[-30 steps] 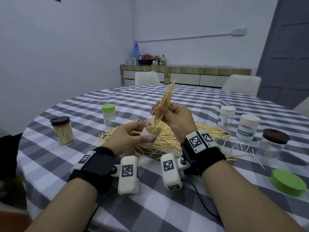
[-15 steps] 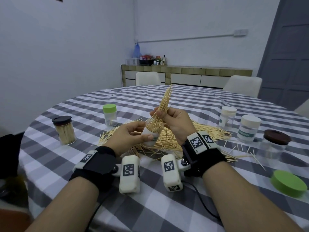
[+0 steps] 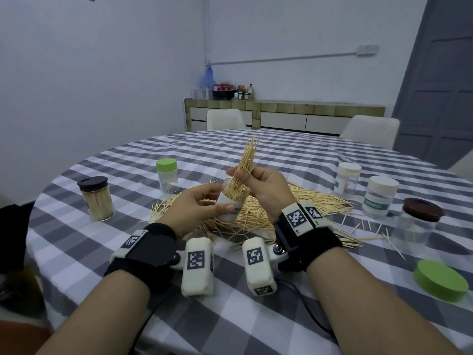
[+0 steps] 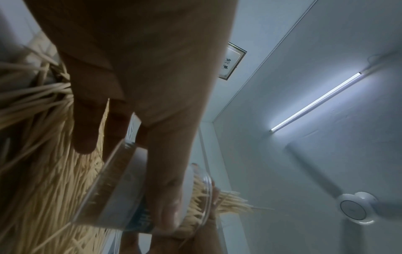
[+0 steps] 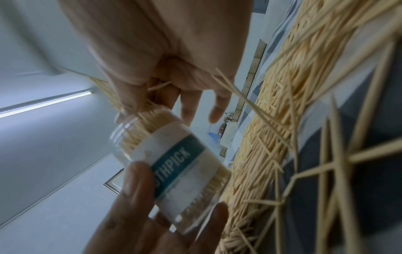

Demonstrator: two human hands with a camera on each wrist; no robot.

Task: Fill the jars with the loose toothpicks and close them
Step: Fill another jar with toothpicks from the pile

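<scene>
My left hand grips a small clear jar with a white and teal label, lifted and tilted over the table. The same jar shows packed with toothpicks in the right wrist view, and the jar fills the lower left wrist view. My right hand pinches a bundle of toothpicks whose lower ends sit in the jar's mouth. A big pile of loose toothpicks lies on the checked tablecloth behind both hands.
At left stand a black-lidded jar full of toothpicks and a green-lidded jar. At right are two cream-lidded jars, a brown-lidded clear jar and a loose green lid. Stray toothpicks lie nearby.
The bundle in my right hand has gone lower into the jar and stands more upright. My left hand keeps the jar in nearly the same place.
</scene>
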